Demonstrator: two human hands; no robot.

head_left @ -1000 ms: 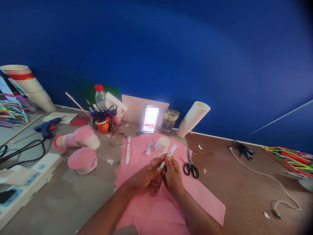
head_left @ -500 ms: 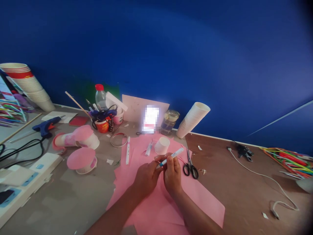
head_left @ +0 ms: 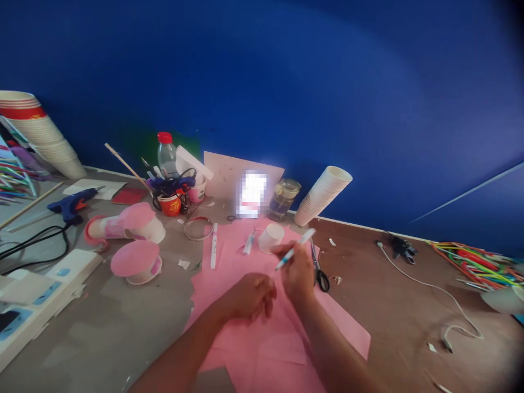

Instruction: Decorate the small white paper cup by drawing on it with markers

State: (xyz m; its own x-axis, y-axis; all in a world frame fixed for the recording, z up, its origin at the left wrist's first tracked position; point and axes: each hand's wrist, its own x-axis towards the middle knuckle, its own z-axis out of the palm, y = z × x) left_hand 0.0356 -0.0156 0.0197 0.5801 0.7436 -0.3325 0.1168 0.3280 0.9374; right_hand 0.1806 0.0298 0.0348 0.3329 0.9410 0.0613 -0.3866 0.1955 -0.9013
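Observation:
My right hand [head_left: 298,273] grips a white and teal marker pen [head_left: 306,236] like a writing tool, its teal end pointing down and left. Low over the pink paper [head_left: 282,338], my left hand [head_left: 250,296] has its fingers curled, and whatever may be inside is hidden. Just beyond the right hand, a white paper cup [head_left: 271,238] sits upside down on the paper. Partly behind that hand lie black-handled scissors [head_left: 322,280]. A small white tube-like item [head_left: 248,244] and a second white marker [head_left: 214,246] rest to the left of the cup.
Pink-covered cup pieces [head_left: 135,261], a hot glue gun [head_left: 71,204] and a power strip [head_left: 61,284] occupy the left side. Along the wall stand a lit, blurred screen [head_left: 252,192], a glass jar [head_left: 284,199] and stacked cups [head_left: 323,195]. A white cable [head_left: 426,289] lies right.
My hands have come apart: the left moved down, away from the pen's teal end. The right hand keeps the marker pen and now holds it in a writing grip.

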